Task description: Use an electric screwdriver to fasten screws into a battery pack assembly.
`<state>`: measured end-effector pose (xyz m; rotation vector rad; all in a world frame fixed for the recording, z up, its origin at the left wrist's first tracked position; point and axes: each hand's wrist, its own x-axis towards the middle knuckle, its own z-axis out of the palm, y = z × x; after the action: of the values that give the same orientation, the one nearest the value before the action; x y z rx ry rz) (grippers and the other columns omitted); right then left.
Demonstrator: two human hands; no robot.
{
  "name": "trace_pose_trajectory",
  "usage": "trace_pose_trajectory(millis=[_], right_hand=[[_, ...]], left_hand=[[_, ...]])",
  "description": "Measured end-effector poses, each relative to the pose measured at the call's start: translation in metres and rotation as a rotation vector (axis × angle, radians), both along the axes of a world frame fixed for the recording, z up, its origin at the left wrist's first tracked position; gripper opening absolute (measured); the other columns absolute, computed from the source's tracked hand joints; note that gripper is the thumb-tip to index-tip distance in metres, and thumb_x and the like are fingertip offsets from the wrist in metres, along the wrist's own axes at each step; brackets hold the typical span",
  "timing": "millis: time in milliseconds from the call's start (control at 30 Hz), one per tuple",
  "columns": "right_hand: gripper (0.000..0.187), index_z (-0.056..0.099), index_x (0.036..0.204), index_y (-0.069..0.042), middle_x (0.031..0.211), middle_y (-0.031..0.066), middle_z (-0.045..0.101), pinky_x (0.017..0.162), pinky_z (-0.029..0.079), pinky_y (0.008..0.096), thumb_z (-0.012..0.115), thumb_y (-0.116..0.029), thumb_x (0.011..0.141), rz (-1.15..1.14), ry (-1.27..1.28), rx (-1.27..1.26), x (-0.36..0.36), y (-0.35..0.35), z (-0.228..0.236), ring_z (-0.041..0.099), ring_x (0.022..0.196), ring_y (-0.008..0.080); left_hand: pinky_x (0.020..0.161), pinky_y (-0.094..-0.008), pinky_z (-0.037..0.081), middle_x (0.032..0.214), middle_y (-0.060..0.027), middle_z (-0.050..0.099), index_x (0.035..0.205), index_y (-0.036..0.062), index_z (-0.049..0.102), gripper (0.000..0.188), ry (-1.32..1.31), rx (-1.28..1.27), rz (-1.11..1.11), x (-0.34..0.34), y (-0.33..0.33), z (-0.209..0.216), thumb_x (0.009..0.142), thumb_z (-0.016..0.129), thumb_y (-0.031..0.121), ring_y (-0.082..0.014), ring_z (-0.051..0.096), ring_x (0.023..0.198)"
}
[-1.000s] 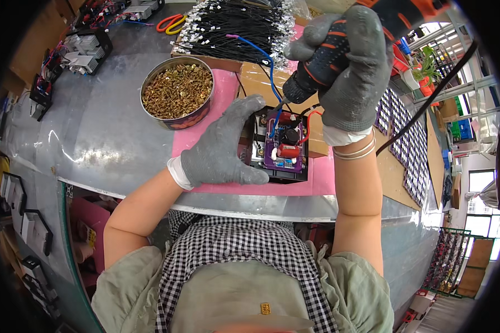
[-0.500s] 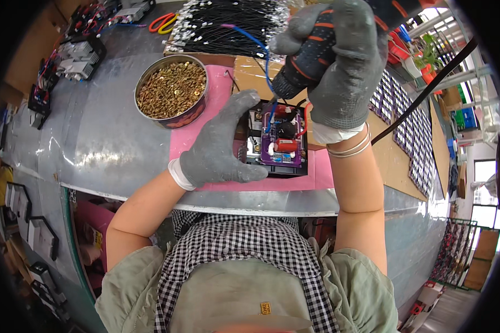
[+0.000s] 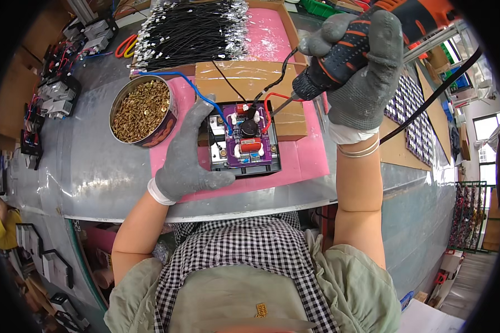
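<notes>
My left hand (image 3: 184, 152), in a grey glove, grips the left side of a shallow black case (image 3: 272, 171), thumb at the near edge and fingers at the far corner. In the case sits a purple circuit board (image 3: 254, 158) with red components, white glue blobs and a round black part. Blue, red and black wires rise from it. My right hand (image 3: 366, 72), also gloved, is closed round an orange and black power drill (image 3: 339, 61). Its thin bit slants down to the board's right edge by the red wire; whether the tip touches is too small to tell.
A round tin of brass-coloured screws (image 3: 144, 111) stands left of the case. A pink sheet (image 3: 311, 155) and cardboard (image 3: 216, 75) lie around it. Black cables (image 3: 189, 36) are heaped behind, near scissors (image 3: 126, 47). The drill's black cord (image 3: 428, 102) hangs at right.
The drill has moved rightward relative to the board, from its far edge to its right side, uncovering it. The blue wire now bends left. The whole view has shifted; my left hand keeps its hold.
</notes>
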<state>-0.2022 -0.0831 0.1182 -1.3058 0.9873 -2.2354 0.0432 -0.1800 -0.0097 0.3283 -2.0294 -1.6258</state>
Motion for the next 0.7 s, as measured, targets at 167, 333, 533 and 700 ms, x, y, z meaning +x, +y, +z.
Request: trace_pose_trajectory(millis=[167, 333, 533, 700], right_hand=[[0.040, 0.060, 0.101, -0.005, 0.076, 0.0067, 0.060, 0.057, 0.053, 0.0307, 0.062, -0.045, 0.099, -0.182, -0.125, 0.085, 0.037, -0.005, 0.008, 0.061, 0.061, 0.0180], [0.051, 0.051, 0.127, -0.004, 0.075, 0.0072, 0.060, 0.057, 0.053, 0.0312, 0.062, -0.044, 0.099, -0.113, -0.161, 0.184, 0.037, -0.005, 0.008, 0.061, 0.060, 0.0190], [0.063, 0.060, 0.088, -0.006, 0.074, 0.0068, 0.061, 0.062, 0.052, 0.0379, 0.058, -0.069, 0.090, 0.439, 0.186, 0.133, -0.012, -0.017, 0.002, 0.059, 0.062, 0.0198], [0.068, 0.059, 0.085, -0.005, 0.071, 0.0063, 0.059, 0.064, 0.053, 0.0386, 0.059, -0.073, 0.087, -0.002, 0.132, 0.150, 0.007, -0.009, -0.003, 0.060, 0.061, 0.0212]], left_hand=[[0.119, -0.0429, 0.032, 0.158, -0.0183, 0.031, 0.155, 0.0023, 0.027, 0.124, 0.007, -0.066, 0.008, 0.000, 0.000, -0.003, 0.054, 0.095, 0.030, -0.0314, 0.037, 0.144], [0.119, -0.0433, 0.031, 0.157, -0.0192, 0.032, 0.155, 0.0011, 0.027, 0.125, 0.018, -0.163, 0.022, 0.002, -0.004, -0.007, 0.055, 0.096, 0.034, -0.0316, 0.037, 0.144], [0.118, -0.0432, 0.032, 0.155, -0.0201, 0.035, 0.154, -0.0008, 0.028, 0.125, 0.024, -0.136, 0.025, 0.003, -0.004, -0.008, 0.056, 0.095, 0.038, -0.0316, 0.039, 0.142], [0.117, -0.0422, 0.033, 0.152, -0.0205, 0.039, 0.154, -0.0009, 0.028, 0.124, 0.031, -0.237, 0.039, 0.002, -0.003, -0.007, 0.056, 0.095, 0.035, -0.0319, 0.043, 0.139]])
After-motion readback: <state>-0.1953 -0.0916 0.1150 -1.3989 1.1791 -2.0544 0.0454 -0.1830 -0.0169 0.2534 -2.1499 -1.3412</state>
